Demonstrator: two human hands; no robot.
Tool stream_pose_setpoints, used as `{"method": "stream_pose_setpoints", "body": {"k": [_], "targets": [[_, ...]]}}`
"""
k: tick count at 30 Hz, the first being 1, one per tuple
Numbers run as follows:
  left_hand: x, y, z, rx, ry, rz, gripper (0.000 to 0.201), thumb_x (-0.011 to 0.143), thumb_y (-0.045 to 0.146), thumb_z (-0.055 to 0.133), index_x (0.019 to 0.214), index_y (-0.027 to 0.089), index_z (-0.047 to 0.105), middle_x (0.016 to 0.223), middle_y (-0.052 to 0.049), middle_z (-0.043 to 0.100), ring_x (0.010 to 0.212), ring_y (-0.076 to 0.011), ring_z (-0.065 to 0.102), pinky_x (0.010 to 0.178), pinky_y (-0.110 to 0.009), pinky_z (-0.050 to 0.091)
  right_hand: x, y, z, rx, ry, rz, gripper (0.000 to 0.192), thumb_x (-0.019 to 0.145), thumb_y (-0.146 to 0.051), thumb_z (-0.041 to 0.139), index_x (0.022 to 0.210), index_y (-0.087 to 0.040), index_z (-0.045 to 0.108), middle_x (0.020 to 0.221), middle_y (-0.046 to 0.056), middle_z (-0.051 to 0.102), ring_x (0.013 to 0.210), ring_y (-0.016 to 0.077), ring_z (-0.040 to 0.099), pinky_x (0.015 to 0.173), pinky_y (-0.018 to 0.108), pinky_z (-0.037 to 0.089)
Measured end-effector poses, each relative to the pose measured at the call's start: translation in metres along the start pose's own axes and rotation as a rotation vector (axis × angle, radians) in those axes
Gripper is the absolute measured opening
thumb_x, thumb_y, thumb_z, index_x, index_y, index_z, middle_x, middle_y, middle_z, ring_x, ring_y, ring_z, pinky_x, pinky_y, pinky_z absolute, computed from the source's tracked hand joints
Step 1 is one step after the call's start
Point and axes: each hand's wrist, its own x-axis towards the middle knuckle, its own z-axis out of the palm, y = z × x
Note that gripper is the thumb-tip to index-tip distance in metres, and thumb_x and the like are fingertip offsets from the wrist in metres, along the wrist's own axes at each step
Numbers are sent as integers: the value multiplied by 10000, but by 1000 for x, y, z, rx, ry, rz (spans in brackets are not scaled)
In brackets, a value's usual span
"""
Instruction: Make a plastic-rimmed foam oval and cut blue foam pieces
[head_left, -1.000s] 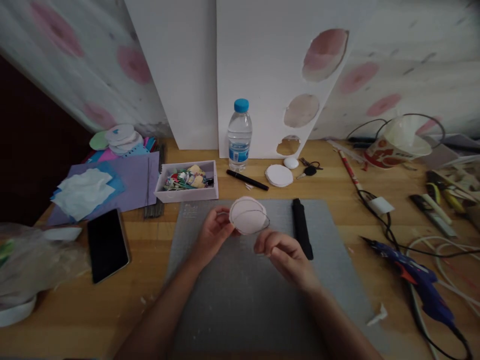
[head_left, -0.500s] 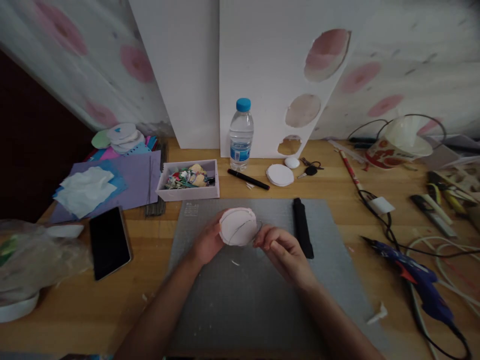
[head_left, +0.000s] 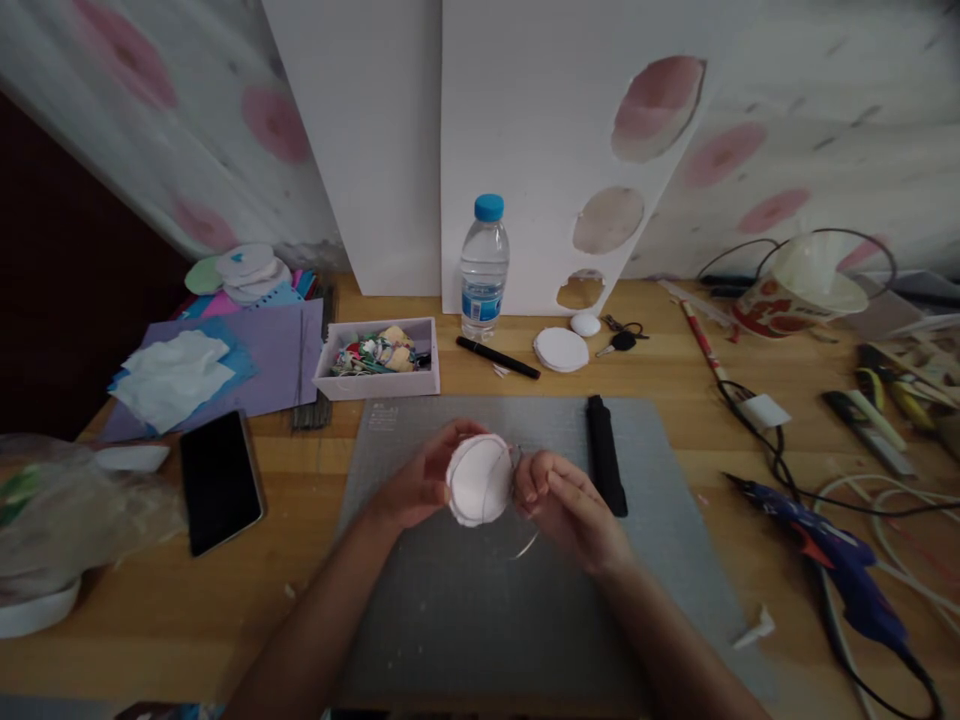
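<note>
Over the cutting mat (head_left: 465, 620), my left hand (head_left: 420, 485) grips a round white disc (head_left: 480, 482) by its left edge. The disc is tilted toward me and has a rough, uneven rim. A thin strand (head_left: 528, 546), thread or fine wire, curves across its face and loops out at the right. My right hand (head_left: 570, 508) is closed beside the disc's right edge, its fingertips pinched on the strand. The exact pinch point is hidden by the fingers. A black stick-shaped case (head_left: 606, 456) lies on the mat to the right of that hand.
Behind the mat stand a box of scraps (head_left: 377, 386), a water bottle (head_left: 484, 268), a black pen (head_left: 498, 357) and another white disc (head_left: 561, 350). At left lies a phone (head_left: 220, 483). A blue glue gun (head_left: 825, 545) with cables lies right. White boards (head_left: 517, 120) lean behind.
The disc has come slightly lower and nearer to me, with its tilt changed. The strand across it has shifted, and a loop now hangs below my right fingers.
</note>
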Motion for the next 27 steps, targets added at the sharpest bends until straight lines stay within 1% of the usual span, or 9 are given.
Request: {"method": "stream_pose_setpoints", "body": {"k": [2,4,8,10,12,15,19,23,27], "targets": [[-1,0,1,1,-4,-16,762,589,579,802,1207,196,575,1167,-158,650,1081,-340,605,875,-418,469,1,2,-2,-138,72,-58,279,899,-407,555,714,-198,572,684,9,513,648,151,477,613,280,396],[-2,0,1,-20,-34,-74,760,630,647,735,1216,186,588,1119,-167,667,1041,-358,628,841,-446,493,2,5,-5,-224,151,-115,270,919,-391,524,733,-204,586,703,9,521,665,152,482,626,279,403],[-4,-2,2,-29,-127,-221,798,614,735,677,1169,163,634,996,-184,703,929,-382,673,695,-432,542,2,7,-9,-300,239,-157,114,911,-312,571,865,-236,643,833,7,546,732,143,490,688,267,419],[-3,-4,3,-15,-142,-267,788,606,735,686,1130,148,652,959,-185,709,833,-352,695,626,-391,548,2,6,-8,-362,215,-168,104,873,-328,632,920,-247,677,930,25,568,828,163,519,753,284,435],[-1,-5,3,-7,-133,-311,751,605,704,717,1101,143,661,921,-169,715,743,-298,702,580,-342,545,1,3,-4,-456,136,-187,162,851,-365,657,962,-255,699,989,42,577,929,192,533,801,302,445],[-1,-8,1,6,-93,-373,692,611,669,738,1059,145,676,841,-130,720,653,-240,699,537,-291,540,1,-1,3,-597,40,-221,198,863,-398,635,989,-256,691,970,53,580,920,203,548,772,313,466],[-1,-10,-2,59,-68,-407,670,627,655,736,1067,153,681,802,-106,718,626,-219,697,534,-274,541,1,-1,6,-711,52,-271,156,881,-369,607,944,-236,663,899,49,572,827,187,541,712,313,471],[-2,-10,-3,110,-65,-422,631,655,635,724,1085,175,684,821,-99,723,623,-207,683,532,-266,519,1,0,4,-857,73,-342,86,888,-265,587,933,-240,656,881,48,599,837,194,559,729,335,477],[-2,-9,-1,107,-59,-429,619,661,635,715,1083,184,682,818,-100,729,586,-201,666,494,-257,487,0,-2,2,-1015,84,-456,127,873,-188,585,928,-246,684,861,51,633,831,205,595,729,363,493]]}}
